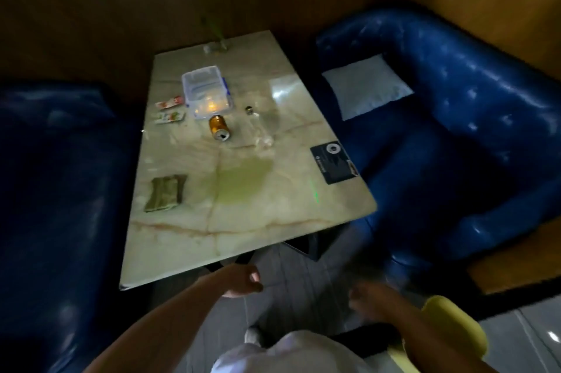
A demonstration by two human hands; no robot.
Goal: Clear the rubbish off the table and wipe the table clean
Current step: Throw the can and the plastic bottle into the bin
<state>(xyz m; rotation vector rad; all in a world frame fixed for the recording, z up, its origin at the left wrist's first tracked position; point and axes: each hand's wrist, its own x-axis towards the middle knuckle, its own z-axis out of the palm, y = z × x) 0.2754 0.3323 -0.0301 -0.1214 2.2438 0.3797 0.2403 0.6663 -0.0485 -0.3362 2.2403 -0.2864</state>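
Task not begun, by the look of it: all the rubbish lies on the tabletop (243,239) and nothing is wiped.

Left to right on the marble-look slab: a folded greenish cloth (165,193) near the left edge; two sauce sachets (169,110) further back; a clear plastic box (207,90) with blue clips; an orange drink can (219,126) on its side just in front of the box; a yellow-green spill (243,180) mid-table; a small cap (249,110) and some clear crumpled film (264,140), hard to make out; a dark card (334,161) at the right edge. A small glass with a green stem (217,45) stands at the far end.

Left hand (243,280) loosely curled, below the near edge, holding nothing I can see. Right hand (368,296) blurred; whether open or closed, cannot tell. A yellow object (449,324) sits by the right forearm; unclear.

Room: dim booth, wood panelling, blue sofa (45,190) on the left, another blue seat (455,145) on the right with a pale cushion (365,85). Grey tiled floor (303,281).
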